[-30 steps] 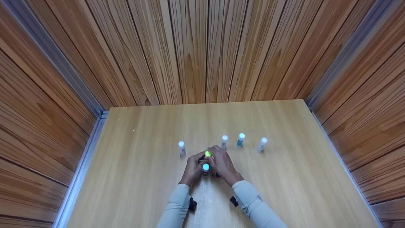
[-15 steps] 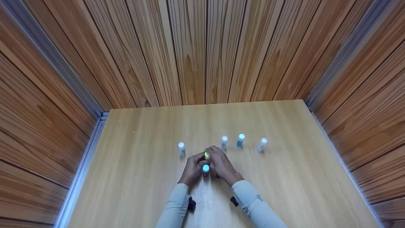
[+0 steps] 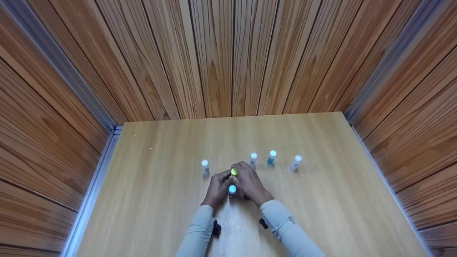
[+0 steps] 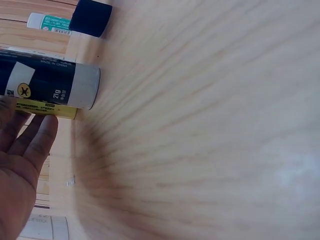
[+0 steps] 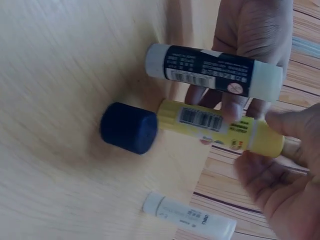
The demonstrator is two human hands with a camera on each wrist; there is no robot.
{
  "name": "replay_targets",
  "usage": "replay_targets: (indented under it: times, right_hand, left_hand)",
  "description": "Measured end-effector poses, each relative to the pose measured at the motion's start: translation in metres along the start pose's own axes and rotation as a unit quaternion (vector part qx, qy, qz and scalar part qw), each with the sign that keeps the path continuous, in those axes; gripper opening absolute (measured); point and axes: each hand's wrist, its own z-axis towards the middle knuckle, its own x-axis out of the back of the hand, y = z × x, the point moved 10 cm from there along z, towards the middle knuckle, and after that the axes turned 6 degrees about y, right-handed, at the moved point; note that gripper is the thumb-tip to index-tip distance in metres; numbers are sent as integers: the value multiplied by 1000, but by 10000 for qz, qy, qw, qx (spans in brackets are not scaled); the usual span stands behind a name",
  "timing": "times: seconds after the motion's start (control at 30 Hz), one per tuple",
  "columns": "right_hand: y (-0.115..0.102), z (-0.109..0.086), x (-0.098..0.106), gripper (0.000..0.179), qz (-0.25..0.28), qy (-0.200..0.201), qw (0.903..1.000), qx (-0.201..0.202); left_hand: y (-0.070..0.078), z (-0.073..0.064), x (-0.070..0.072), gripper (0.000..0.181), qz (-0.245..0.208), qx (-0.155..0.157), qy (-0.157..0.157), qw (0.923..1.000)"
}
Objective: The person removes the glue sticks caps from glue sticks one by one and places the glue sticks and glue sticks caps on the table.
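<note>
A yellow glue stick (image 3: 234, 172) stands between both hands, upright over the table. My left hand (image 3: 216, 190) holds its body, the fingertips on its side in the right wrist view. With thumb and fingers, my right hand (image 3: 250, 182) pinches the yellow top end. Just in front of it stands a navy glue stick (image 5: 207, 70) with a pale top, closer to the wrists. A dark blue cap (image 5: 129, 128) rests on the table beside the two sticks, mostly hidden under the right hand in the head view.
Beyond the right hand stand a white glue stick (image 3: 253, 160), a teal-labelled one (image 3: 271, 158) and another white one (image 3: 295, 163). One more white-capped stick (image 3: 205, 167) is left of the hands. Wood-panelled walls (image 3: 221, 57) border the wooden table (image 3: 160, 200).
The right fingers have shifted around the yellow glue stick's top, covering more of it half a second ago and less now. Both hands stay in nearly the same place; the other sticks have not moved.
</note>
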Motion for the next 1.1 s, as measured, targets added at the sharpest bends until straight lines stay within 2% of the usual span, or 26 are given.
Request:
replay_targets:
  times: [0.13,0.27,0.47,0.6,0.8,0.97,1.1]
  right_hand:
    - [4,2,2,31,-38,118,9994,-317]
    - [-2,1,3,26,-232,17,9997,-17]
    - [-10,2,5,38,-373,16,9985,396]
    - [-9,1,2,45,-150,-147,9995,223]
    - [-3,-3,2,49,505,-338,9980,-182]
    - [0,-7,12,42,893,-103,9957,-216]
    - [11,-12,19,39,861,196,9957,-287]
  left_hand:
    - [1,-2,0,39,22,-53,13,10000]
    - [0,-4,-1,40,-12,-28,-19,10000]
    - [3,-3,1,31,-67,-306,-14,9995]
    - [2,-2,2,31,23,-264,-59,9996]
    - [1,-4,2,38,-15,-136,-119,9998]
    - [1,-3,2,38,-92,-167,-110,9998]
    - [1,-2,0,38,-139,-126,-177,9997]
